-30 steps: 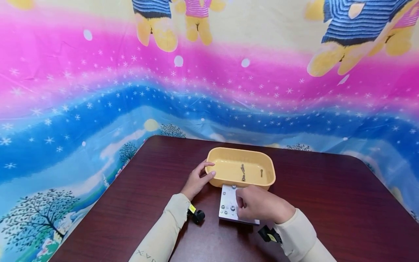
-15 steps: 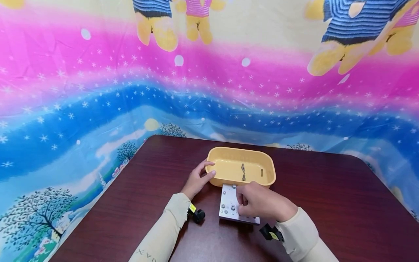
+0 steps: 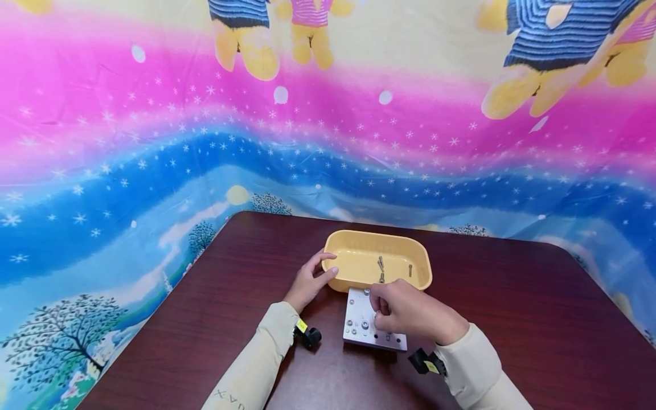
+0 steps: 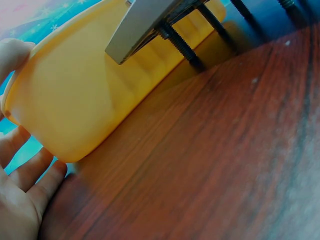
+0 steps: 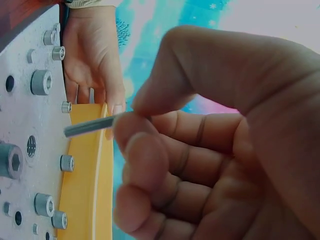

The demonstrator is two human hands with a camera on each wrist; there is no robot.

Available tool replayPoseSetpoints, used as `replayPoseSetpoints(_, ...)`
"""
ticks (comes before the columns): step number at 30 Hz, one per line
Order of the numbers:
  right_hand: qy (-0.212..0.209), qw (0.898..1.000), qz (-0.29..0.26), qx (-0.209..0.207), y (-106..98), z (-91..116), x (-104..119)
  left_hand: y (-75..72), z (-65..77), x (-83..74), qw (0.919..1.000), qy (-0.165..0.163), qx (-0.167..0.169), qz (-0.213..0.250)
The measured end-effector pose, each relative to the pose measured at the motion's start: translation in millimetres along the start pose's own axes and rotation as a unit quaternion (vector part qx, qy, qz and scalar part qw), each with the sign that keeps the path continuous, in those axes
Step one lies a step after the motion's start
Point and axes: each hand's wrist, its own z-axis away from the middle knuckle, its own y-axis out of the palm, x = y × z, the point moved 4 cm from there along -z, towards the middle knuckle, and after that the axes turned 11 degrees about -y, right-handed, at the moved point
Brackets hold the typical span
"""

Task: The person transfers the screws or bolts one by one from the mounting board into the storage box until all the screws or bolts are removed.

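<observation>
My left hand grips the left end of a yellow plastic bin, thumb and fingers about its rim. Just in front of the bin is a silver metal plate, set with several socket head screws and some open holes. Below the plate, threaded shanks stick out toward the table. Over its right part, my right hand pinches a thin grey metal rod between thumb and index finger. The rod's free tip points at the plate, apart from it; its other end is hidden in the fingers.
Several loose screws lie inside the bin. Everything stands on a dark red-brown wooden table. A printed cloth hangs behind the table's far edge. Each wrist carries a small black camera.
My right hand has risen slightly off the plate and shifted right, uncovering holes near the plate's front edge. The left hand, bin and plate look unmoved.
</observation>
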Motion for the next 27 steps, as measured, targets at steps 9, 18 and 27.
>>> replayPoseSetpoints(9,-0.004,1.000,0.005,-0.030,-5,0,-1,0.1,-19.4,32.0,0.9998,-0.003,-0.015,0.008)
replayPoseSetpoints(18,0.004,0.998,-0.003,-0.069,-8,-3,-8,-0.4,-18.4,33.3,0.9997,-0.009,-0.023,0.006)
replayPoseSetpoints(27,0.009,0.988,0.010,-0.153,-14,-5,-23,-1.1,-20.9,34.1,0.9997,-0.006,-0.023,0.004)
